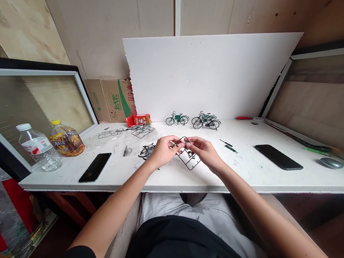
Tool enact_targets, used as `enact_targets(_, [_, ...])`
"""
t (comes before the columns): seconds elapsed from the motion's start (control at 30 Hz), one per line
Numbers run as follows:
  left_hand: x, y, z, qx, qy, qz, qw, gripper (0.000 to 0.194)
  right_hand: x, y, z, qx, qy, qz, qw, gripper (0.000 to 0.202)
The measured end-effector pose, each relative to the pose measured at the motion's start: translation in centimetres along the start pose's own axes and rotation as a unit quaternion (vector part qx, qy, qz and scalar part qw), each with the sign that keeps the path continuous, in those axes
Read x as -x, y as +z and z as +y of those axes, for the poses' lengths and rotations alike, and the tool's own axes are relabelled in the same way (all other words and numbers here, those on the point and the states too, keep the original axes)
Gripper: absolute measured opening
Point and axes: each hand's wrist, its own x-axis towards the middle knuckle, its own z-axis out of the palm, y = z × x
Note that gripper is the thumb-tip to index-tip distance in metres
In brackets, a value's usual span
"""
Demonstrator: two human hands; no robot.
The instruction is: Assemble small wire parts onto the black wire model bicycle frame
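Observation:
Both hands meet over the front of the white table around a black plastic sprue frame [190,165] with small parts on it. My left hand [167,148] pinches its upper left edge. My right hand [202,150] grips the upper part from the other side, fingertips close to the left ones. The frame tilts, its lower end hanging towards the table edge. What exactly lies between the fingertips is too small to make out. Just left of my left hand lies a partly built black model bicycle [146,151], partly hidden by that hand.
Green model bicycles [177,119] stand at the back before a white foam board [204,74]. Further sprues [141,131] and a red packet [140,119] lie left. Two bottles [66,139] and a phone [95,167] are far left. A small screwdriver [226,143], green cutter [231,148] and another phone [278,157] lie right.

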Motion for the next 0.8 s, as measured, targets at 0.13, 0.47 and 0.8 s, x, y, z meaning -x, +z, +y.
enact_targets(0.13, [0.1,0.0,0.0,0.011,0.0,-0.015,1.0,0.026,0.1,0.1,-0.2,0.0,0.011,0.004,1.0,0.042])
enact_targets(0.47, [0.2,0.0,0.4,-0.006,0.013,-0.012,1.0,0.026,0.3,0.0,-0.9,-0.074,0.039,-0.003,0.996,0.03])
enact_targets(0.8, [-0.2,-0.1,-0.2,0.004,-0.004,0.016,1.0,0.027,-0.1,-0.1,-0.8,-0.142,0.065,0.042,0.987,0.033])
